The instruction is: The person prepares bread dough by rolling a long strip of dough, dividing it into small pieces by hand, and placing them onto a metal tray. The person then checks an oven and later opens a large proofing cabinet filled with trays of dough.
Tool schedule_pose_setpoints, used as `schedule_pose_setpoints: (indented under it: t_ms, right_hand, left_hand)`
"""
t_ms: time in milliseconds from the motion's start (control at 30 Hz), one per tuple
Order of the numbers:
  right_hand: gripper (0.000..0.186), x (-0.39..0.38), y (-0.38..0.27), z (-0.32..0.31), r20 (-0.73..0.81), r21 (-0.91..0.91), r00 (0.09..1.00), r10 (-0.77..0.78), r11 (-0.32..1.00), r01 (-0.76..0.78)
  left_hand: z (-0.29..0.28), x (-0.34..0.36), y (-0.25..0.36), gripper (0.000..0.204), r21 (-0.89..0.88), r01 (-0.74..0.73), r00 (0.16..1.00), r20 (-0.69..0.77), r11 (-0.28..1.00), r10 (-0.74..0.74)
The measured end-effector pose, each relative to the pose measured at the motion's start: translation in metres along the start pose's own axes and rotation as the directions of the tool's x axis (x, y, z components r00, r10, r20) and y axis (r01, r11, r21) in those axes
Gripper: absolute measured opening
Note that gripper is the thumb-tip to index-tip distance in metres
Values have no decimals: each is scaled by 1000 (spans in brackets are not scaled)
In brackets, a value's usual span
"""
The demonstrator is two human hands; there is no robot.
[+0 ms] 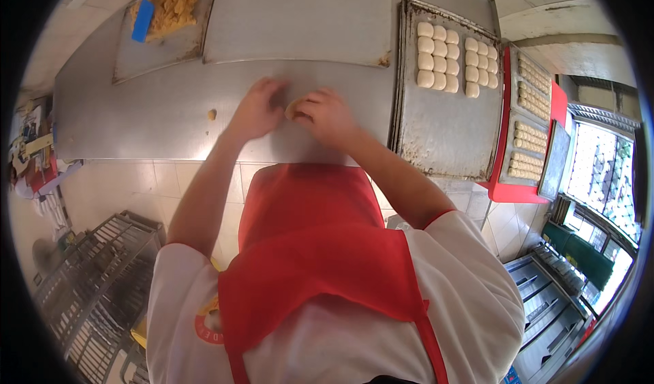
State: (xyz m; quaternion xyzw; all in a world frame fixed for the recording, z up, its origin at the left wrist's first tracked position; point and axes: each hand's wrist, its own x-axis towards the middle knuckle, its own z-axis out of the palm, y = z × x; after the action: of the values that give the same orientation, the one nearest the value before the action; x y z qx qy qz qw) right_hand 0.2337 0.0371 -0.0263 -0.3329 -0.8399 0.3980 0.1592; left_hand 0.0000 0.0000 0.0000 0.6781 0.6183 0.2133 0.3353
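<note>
A small dough piece (294, 107) is pinched between the two hands, at the fingertips of the right hand (328, 115) and just right of the left hand (257, 106). Only a pale tan, rounded edge of it is seen; the rest is hidden by the fingers. The right hand is curled over it and grips it from the right. The left hand is bent toward it, fingers touching its left side; how firmly it is gripped there cannot be told. Both hands are held low over the steel bench (136, 118), near its front edge.

A tiny dough crumb (212, 114) is seen on the bench to the left of the left hand, well apart from it. Beyond the hands, a large flat metal sheet (300, 23) is laid on the bench. Far left and beyond the left hand, a second tray (136, 60) is seen carrying a heap of yellow-brown filling (174, 3) with a blue scraper (142, 20) resting against it. To the right of the right hand, a worn baking tray (443, 129) is set, its far end filled with rows of pale shaped dough rounds (437, 56); the near part of it is bare. Further right, more filled trays (528, 112) are stacked on a red surface (507, 192). A red apron (313, 241) over a white shirt is seen below the hands.
</note>
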Motion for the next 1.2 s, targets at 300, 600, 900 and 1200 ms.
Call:
schedule_pose_setpoints:
  t_ms: [300, 600, 900, 1200]
  right_hand:
    - [24, 16, 20, -31, 147, -130, 969, -199, 967, 218]
    - [28, -14, -49, -39, 11, 461, 990, 140, 878, -129]
    - [30, -29, -91, -20, -140, 481, 953, 267, 860, -170]
    - [30, -45, -114, 2, -270, 229, 929, 254, 954, -194]
  left_hand:
    - [76, -33, 43, 45, 161, 151, 935, -345, 975, -88]
    - [31, -58, 51, 42, -851, 96, 964, -49, 517, -260]
    - [17, -73, 42, 32, -891, -6, 990, -68, 454, -120]
    - [19, -93, 43, 30, -631, -24, 970, -201, 775, -133]
